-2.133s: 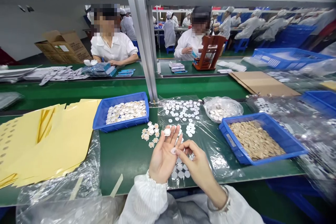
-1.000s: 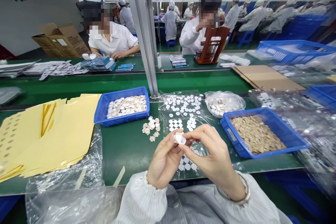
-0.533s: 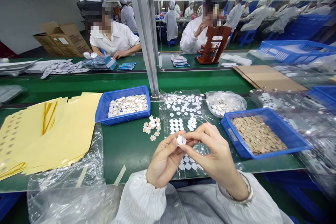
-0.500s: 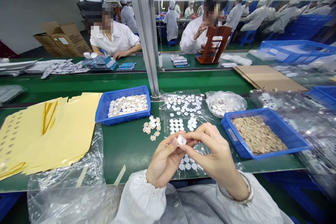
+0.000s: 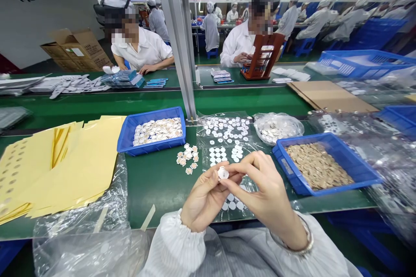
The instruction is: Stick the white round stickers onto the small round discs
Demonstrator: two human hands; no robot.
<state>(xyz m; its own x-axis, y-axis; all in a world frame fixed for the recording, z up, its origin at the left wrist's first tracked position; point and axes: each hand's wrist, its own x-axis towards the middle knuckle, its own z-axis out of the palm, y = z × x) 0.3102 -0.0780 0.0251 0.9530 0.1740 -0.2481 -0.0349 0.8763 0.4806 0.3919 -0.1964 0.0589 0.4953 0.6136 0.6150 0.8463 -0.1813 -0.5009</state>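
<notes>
Between my two hands is a small white disc [image 5: 223, 173] with a dark mark near its middle. My left hand [image 5: 203, 197] pinches it from the left, thumb and fingers closed on its edge. From the right, my right hand [image 5: 260, 186] grips the same disc with thumb and index finger. Below and behind the hands, white round pieces [image 5: 232, 201] lie on a clear plastic sheet, some in rows. A small loose pile of white-rimmed tan discs [image 5: 188, 154] lies on the green table, left of the hands.
One blue tray [image 5: 130, 148] holds white-and-tan discs; another blue tray [image 5: 294, 186] at right holds tan discs. Near it sits a clear bag of pieces [image 5: 277, 127]. Yellow sheets [image 5: 94, 160] cover the left. A metal post [image 5: 177, 39] rises ahead; two co-workers sit opposite.
Both my hands stay nearly in place with the white disc, which is turned slightly. Opposite, the right co-worker's raised hand has come down behind the brown stand.
</notes>
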